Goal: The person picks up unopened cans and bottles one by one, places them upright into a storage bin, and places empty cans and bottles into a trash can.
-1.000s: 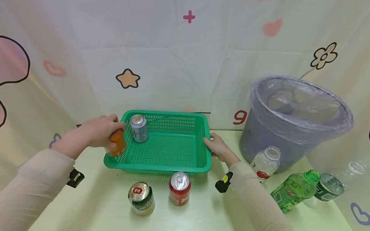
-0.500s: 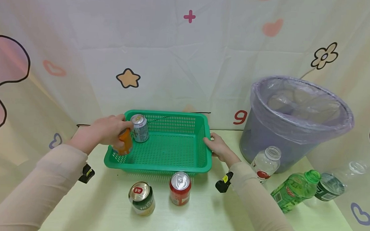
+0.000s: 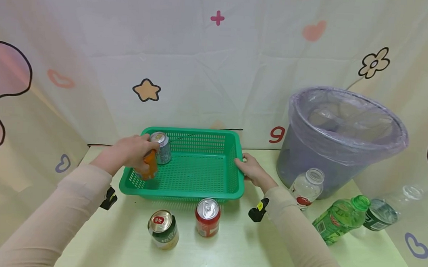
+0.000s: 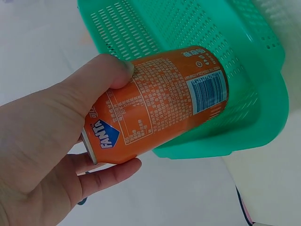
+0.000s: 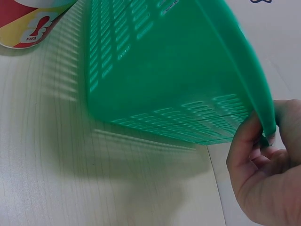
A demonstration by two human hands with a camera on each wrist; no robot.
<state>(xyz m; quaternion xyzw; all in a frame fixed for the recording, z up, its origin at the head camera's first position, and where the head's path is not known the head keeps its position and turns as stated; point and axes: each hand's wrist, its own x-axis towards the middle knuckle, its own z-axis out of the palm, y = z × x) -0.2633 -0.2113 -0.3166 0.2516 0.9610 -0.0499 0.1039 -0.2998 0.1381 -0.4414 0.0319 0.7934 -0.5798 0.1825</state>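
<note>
My left hand (image 3: 137, 150) grips an orange Fanta can (image 4: 160, 103) near its top, thumb on one side and fingers on the other. In the head view this can overlaps the left end of a green plastic basket (image 3: 189, 193). A silver can (image 3: 163, 152) stands upright inside the basket, just beyond the orange one. On the basket's right end, my right hand (image 3: 253, 170) holds the rim, and the right wrist view shows fingers curled under the green edge (image 5: 263, 103).
In front of the basket stand a red can (image 3: 207, 224) and a dark green and gold can (image 3: 165, 233). A bin with a purple liner (image 3: 318, 155) is at right. Near it are a clear bottle (image 3: 307, 188), a green bottle (image 3: 340, 220) and another clear bottle (image 3: 384, 213).
My left hand has carried the orange can rightward, from the basket's left rim to over its inside, close to the silver can. The right hand stays on the rim.
</note>
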